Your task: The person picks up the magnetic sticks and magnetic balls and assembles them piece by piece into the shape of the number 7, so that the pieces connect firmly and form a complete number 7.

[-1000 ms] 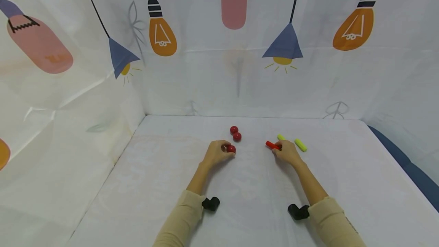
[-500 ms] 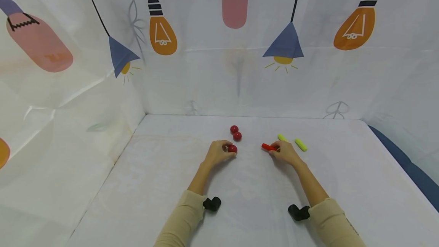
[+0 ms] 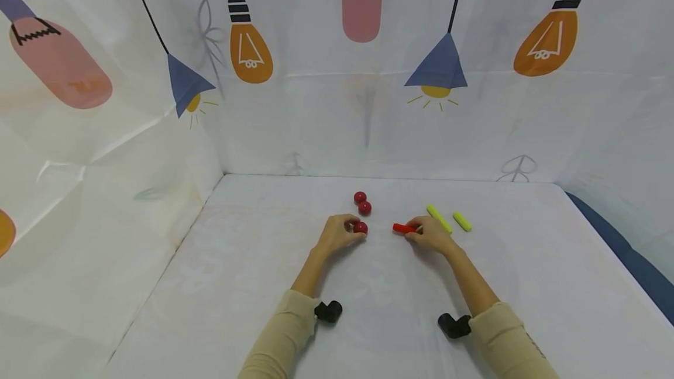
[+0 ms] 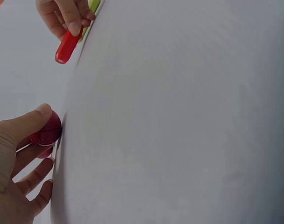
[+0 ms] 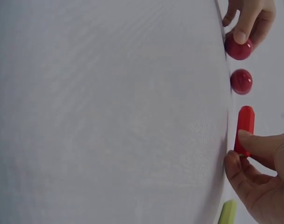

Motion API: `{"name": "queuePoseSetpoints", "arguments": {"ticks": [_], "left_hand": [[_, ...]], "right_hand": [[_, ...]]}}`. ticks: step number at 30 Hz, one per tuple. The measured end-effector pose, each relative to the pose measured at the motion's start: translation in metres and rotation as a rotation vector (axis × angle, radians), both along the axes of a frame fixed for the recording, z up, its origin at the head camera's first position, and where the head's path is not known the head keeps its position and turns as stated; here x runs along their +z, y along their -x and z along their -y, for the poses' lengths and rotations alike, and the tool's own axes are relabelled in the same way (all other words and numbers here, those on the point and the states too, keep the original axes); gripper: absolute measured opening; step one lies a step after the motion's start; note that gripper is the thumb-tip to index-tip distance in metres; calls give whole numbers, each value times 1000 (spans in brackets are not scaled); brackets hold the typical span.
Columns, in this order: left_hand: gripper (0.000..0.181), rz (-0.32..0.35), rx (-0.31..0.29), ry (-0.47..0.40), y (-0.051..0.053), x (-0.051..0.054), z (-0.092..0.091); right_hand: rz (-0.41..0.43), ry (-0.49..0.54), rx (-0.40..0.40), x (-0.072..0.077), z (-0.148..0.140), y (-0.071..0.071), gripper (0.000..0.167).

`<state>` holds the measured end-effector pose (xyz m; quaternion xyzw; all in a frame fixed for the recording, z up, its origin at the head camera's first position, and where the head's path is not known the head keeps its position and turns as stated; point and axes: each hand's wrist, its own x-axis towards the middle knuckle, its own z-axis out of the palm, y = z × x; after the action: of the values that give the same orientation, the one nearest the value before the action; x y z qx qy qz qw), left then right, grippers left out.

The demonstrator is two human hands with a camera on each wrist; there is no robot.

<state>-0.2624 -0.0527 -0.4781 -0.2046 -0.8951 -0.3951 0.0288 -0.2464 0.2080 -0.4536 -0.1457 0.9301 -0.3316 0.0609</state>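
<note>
My left hand (image 3: pixel 337 234) pinches a glossy dark red ball (image 3: pixel 360 227) at the table surface, thumb and a finger on its sides. Two similar balls, a far one (image 3: pixel 360 197) and a nearer one (image 3: pixel 364 208), lie just beyond it, close together. To the right, my right hand (image 3: pixel 430 234) grips a short, faceted bright red stick (image 5: pixel 246 119) between thumb and fingers, its free end pointing left towards the ball. Behind that hand lies a yellow-green stick (image 3: pixel 436 214), partly covered by it in the head view. A second yellow-green stick (image 3: pixel 461 221) rests farther right.
A white-covered table (image 3: pixel 253 250) spreads beneath both hands. Its far side meets a white sheet wall (image 3: pixel 316 121) printed with lamps. Another sheet (image 3: pixel 131 162) closes off the left. Dark blue material (image 3: pixel 621 244) shows past the right edge. Black cameras (image 3: pixel 329 312) sit at both cuffs.
My right hand has carried the red stick leftwards, towards the balls, uncovering more of the yellow-green stick behind it. The left hand, still pinching its ball, has shifted slightly right.
</note>
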Motion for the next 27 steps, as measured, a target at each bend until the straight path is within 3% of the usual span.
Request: {"name": "queuePoseSetpoints", "arguments": {"ticks": [27], "left_hand": [[38, 23, -14, -24, -1, 0, -6]], "right_hand": [[116, -6, -15, -1, 22, 6, 26]]}}
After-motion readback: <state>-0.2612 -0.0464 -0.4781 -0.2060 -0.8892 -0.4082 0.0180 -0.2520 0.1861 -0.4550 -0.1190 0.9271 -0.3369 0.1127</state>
